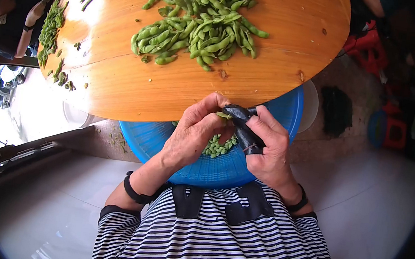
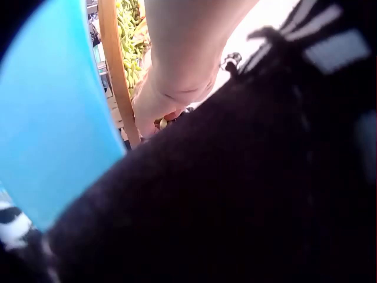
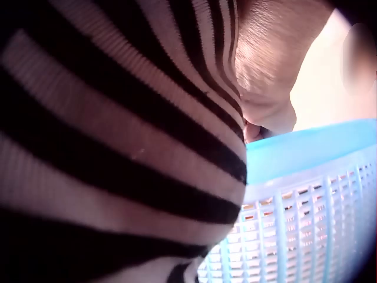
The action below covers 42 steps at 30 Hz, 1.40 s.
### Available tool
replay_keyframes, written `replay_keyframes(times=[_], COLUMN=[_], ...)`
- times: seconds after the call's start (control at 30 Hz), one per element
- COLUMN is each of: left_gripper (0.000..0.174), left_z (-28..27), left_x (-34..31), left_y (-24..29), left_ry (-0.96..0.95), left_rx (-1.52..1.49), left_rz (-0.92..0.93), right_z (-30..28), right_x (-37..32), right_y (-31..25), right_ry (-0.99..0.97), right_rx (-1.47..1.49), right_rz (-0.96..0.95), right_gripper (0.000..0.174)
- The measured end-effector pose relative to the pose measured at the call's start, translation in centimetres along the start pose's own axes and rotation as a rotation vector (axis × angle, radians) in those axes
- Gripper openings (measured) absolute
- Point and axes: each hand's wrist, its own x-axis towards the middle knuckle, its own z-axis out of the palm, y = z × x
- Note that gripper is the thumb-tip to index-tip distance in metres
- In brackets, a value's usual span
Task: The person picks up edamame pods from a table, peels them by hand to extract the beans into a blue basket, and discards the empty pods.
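Note:
In the head view my left hand (image 1: 192, 128) pinches a green soybean pod (image 1: 224, 115) between thumb and fingers. Beside it, my right hand (image 1: 272, 144) grips a glossy black elongated thing (image 1: 249, 138) whose kind I cannot tell. The pod lies right at the upper left end of that black thing. Both hands are over a blue plastic basket (image 1: 140, 137), with shelled green soybeans (image 1: 220, 147) in it below the fingers. The wrist views show mostly dark cloth and striped shirt; the held things are largely hidden there.
A wooden table (image 1: 120, 84) with a rounded edge borders the basket. Heaped soybean pods (image 1: 198, 31) lie on it, and a smaller green pile (image 1: 51, 27) is at its left. Another person (image 1: 18, 13) is at the far left. Red stools (image 1: 367, 50) stand at the right.

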Motion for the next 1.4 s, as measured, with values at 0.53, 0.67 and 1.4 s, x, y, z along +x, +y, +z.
replay_keyframes(times=[0.53, 0.67, 1.4], left_gripper=[0.022, 0.020, 0.015], left_z=[-4.2, -7.5, -0.2], left_x=[-0.3, 1.3, -0.2], left_y=[8.0, 8.8, 1.3], left_ry=[0.303, 0.424, 0.224], left_rx=[1.460, 1.661, 0.700], left_rz=[0.469, 0.589, 0.393], right_z=[-13.2, -13.4, -0.7], right_x=[-4.2, -5.0, 0.9], right_y=[3.3, 4.3, 0.7], right_ry=[0.200, 0.273, -0.186], right_rx=[-0.657, -0.672, 0.923], right_rz=[0.368, 0.486, 0.511], right_gripper=[0.041, 0.040, 0.037])
